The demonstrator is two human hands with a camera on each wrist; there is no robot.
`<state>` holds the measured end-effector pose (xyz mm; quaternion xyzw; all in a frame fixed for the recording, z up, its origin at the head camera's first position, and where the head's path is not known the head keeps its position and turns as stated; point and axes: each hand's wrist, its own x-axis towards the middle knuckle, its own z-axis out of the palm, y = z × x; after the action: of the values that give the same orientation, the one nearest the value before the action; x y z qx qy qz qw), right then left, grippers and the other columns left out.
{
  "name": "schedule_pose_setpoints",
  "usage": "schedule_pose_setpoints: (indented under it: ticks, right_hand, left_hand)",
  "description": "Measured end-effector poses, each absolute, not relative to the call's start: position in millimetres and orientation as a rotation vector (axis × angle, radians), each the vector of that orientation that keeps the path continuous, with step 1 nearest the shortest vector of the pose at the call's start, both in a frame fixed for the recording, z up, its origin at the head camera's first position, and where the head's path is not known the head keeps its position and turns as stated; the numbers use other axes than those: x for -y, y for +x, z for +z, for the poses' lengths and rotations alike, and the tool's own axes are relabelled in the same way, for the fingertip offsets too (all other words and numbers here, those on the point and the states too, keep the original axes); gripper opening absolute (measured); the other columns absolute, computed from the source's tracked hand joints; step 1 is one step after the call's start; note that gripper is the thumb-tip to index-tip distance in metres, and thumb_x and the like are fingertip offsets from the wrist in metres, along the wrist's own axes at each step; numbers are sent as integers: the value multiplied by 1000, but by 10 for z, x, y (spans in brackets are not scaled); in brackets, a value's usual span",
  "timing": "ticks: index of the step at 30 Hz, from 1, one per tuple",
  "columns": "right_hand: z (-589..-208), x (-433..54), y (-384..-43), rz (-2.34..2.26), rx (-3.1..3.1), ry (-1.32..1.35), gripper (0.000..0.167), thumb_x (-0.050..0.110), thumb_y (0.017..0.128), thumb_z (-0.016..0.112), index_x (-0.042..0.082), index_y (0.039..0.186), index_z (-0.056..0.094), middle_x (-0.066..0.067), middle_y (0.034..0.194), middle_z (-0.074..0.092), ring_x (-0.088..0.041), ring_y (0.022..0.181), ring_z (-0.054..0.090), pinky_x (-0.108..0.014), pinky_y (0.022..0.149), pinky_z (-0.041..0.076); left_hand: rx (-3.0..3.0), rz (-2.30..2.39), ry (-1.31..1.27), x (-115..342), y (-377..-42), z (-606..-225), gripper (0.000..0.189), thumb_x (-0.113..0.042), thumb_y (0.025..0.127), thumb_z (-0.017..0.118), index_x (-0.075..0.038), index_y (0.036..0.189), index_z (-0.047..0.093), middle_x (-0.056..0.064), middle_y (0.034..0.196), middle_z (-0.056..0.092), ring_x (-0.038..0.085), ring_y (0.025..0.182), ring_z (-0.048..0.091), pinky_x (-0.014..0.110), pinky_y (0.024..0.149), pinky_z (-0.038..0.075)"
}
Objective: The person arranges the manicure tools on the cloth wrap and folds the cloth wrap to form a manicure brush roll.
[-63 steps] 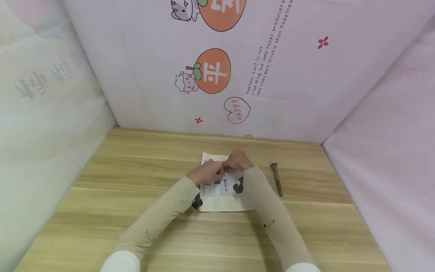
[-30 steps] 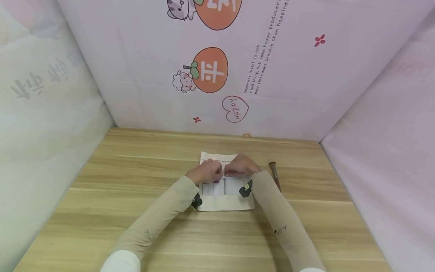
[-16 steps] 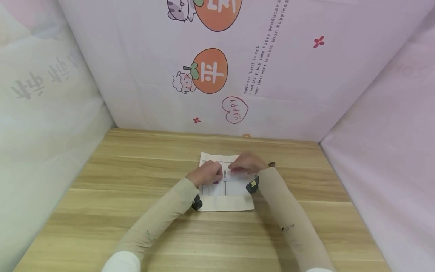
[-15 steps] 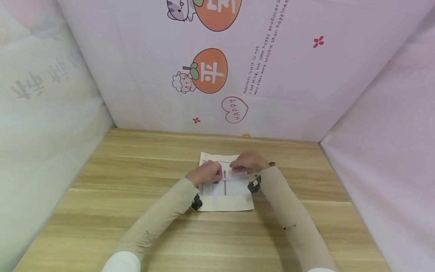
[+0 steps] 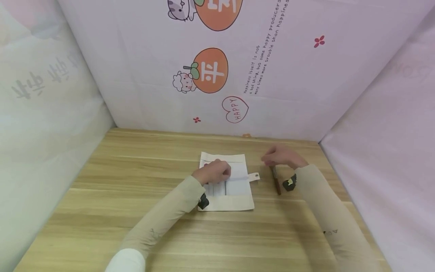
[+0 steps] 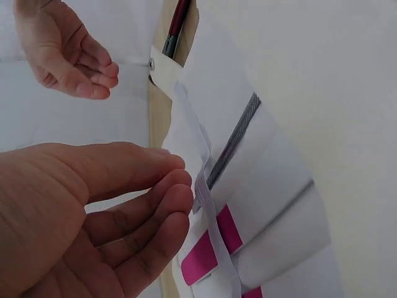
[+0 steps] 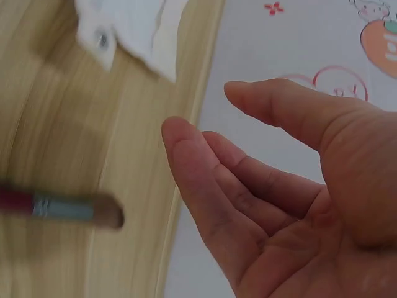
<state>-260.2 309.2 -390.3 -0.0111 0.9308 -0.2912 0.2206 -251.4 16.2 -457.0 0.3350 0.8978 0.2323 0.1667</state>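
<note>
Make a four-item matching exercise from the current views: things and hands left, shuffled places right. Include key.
Column 1
1. Dark-red-handled brush with silver ferrule
2. Left hand
3. Small white fabric tab with metal snap
4. Right hand

Column 2
A. Over the open cream-and-white fabric case
B. Raised near the brush's bristle end
C. Lying on the pale wooden tabletop
D. Sticking out from the case's side edge

Pairs: 1-C, 2-A, 3-D, 4-B
</note>
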Motion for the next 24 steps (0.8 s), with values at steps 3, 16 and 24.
schedule_pose_setpoints:
  ticks: [3, 16, 24]
  right_hand:
    - [-3922, -3292, -2586, -749, -2634, -78, 40, 33, 102, 67, -1, 121, 73, -17, 115, 78, -27, 108, 73, -53, 103, 55]
    - [-4297, -3713, -2532, -675, -2721, -25, 38, 31, 99, 70, -3, 114, 76, -27, 123, 74, -47, 119, 66, -62, 100, 53]
    - [-4475, -3698, -2518, -691, -2718, -3, 32, 32, 97, 74, 0, 100, 81, -19, 107, 79, -40, 111, 68, -58, 98, 54]
  left_hand:
    - [-2561, 671, 962, -195, -2511, -4572, 11, -13, 103, 67, -8, 100, 76, 1, 91, 71, 15, 85, 58, 29, 82, 49]
    - [-2580, 674, 954, -269, -2510, -4716, 11, -6, 101, 65, -7, 96, 74, 2, 91, 69, 14, 83, 57, 28, 81, 49]
    - [-2589, 680, 944, -272, -2468, -4700, 9, -4, 101, 66, -5, 97, 74, 4, 95, 72, 15, 87, 58, 31, 87, 51]
